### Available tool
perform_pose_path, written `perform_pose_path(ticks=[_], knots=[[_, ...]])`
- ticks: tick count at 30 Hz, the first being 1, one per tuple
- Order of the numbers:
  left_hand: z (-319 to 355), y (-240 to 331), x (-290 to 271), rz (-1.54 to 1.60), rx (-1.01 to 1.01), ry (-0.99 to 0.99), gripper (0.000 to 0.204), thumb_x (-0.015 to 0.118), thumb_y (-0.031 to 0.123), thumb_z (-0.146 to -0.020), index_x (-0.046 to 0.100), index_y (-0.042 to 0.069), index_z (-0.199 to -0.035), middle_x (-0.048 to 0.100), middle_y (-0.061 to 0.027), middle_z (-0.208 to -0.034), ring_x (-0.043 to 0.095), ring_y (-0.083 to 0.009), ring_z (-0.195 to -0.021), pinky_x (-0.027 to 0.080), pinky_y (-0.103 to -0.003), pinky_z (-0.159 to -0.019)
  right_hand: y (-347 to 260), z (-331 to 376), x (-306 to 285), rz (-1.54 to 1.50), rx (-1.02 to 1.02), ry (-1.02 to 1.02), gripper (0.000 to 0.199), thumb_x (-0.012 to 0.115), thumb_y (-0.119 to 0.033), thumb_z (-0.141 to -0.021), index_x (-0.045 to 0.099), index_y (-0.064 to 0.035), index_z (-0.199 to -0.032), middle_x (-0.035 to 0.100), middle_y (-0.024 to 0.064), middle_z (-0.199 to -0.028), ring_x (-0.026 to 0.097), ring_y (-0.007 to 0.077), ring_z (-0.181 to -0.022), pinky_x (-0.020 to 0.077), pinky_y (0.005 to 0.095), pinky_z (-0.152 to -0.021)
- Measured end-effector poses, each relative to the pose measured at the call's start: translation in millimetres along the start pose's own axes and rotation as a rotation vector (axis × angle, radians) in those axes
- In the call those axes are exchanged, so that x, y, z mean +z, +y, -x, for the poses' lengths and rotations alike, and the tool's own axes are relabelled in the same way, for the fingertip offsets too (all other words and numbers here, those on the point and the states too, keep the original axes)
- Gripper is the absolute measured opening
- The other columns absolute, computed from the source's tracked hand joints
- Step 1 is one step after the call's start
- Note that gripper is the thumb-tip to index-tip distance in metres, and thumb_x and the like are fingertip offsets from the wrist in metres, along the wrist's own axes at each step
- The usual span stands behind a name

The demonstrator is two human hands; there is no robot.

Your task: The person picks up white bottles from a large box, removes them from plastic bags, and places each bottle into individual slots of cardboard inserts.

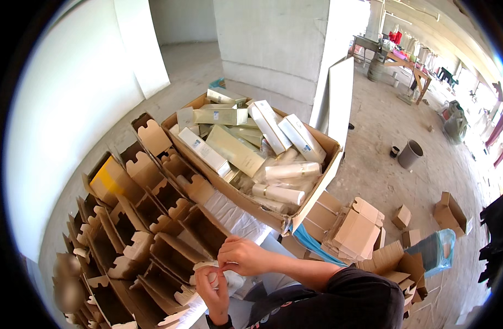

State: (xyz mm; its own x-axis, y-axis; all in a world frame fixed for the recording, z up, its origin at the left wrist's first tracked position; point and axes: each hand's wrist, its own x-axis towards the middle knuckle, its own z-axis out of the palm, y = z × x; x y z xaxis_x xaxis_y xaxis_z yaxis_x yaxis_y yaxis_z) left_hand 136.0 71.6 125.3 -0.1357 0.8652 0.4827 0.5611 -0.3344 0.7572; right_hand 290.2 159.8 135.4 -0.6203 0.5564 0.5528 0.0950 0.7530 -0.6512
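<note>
Both hands meet at the front of the nearest open cartons. My left hand, with a dark band at its wrist, is closed around a small white object whose kind I cannot make out. My right hand comes over it from the right, its fingers pinched against the left fingertips at the object's top. Left of my hands, many open brown cardboard cartons stand upright in rows. Beyond them is a large cardboard box full of pale boxes and white cylindrical bottles in clear plastic.
A stack of flattened cartons lies right of the large box. Nearby are loose cardboard boxes and a blue plastic-wrapped bundle. A grey bucket stands on the concrete floor. A white panel rises behind the large box.
</note>
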Motion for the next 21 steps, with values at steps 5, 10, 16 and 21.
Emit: perform_pose_path(ticks=[5, 10, 16, 21], knots=[[-1, 3, 0, 0.000, -0.019, 0.003, 0.010, 0.061, 0.002, -0.083, 0.054, 0.000, -0.089, 0.055, -0.0156, -0.087, 0.055, -0.0313, -0.081, 0.044, -0.036, -0.073, 1, 1, 1, 0.021, -0.012, 0.038, 0.008, 0.073, -0.010, -0.075, 0.065, -0.0078, -0.078, 0.063, 0.0044, -0.079, 0.060, 0.0238, -0.080, 0.0434, 0.0360, -0.083], [6, -2, -1, -0.047, -0.009, 0.064, 0.011, 0.061, 0.001, -0.082, 0.052, 0.000, -0.088, 0.054, -0.0154, -0.084, 0.054, -0.0319, -0.078, 0.043, -0.038, -0.070, 6, 2, -1, -0.024, -0.038, 0.052, 0.008, 0.074, -0.010, -0.075, 0.067, -0.0088, -0.080, 0.065, 0.0022, -0.081, 0.062, 0.0209, -0.082, 0.0432, 0.0360, -0.085], [11, -12, -3, -0.028, -0.057, 0.094, 0.015, 0.063, -0.001, -0.079, 0.053, 0.001, -0.090, 0.056, -0.0151, -0.085, 0.056, -0.0328, -0.079, 0.045, -0.037, -0.072, 4, -3, -1, 0.019, -0.001, 0.060, 0.008, 0.071, -0.009, -0.075, 0.064, -0.0081, -0.078, 0.062, 0.0043, -0.079, 0.060, 0.0240, -0.081, 0.0432, 0.0358, -0.082], [7, -8, -5, 0.009, -0.045, 0.057, 0.017, 0.070, 0.002, -0.080, 0.055, 0.001, -0.087, 0.059, -0.0140, -0.085, 0.059, -0.0296, -0.077, 0.047, -0.034, -0.070, 4, -2, -6, 0.096, 0.008, 0.010, 0.011, 0.075, -0.006, -0.071, 0.066, -0.0088, -0.078, 0.065, 0.0016, -0.079, 0.063, 0.0207, -0.080, 0.0448, 0.0348, -0.081]])
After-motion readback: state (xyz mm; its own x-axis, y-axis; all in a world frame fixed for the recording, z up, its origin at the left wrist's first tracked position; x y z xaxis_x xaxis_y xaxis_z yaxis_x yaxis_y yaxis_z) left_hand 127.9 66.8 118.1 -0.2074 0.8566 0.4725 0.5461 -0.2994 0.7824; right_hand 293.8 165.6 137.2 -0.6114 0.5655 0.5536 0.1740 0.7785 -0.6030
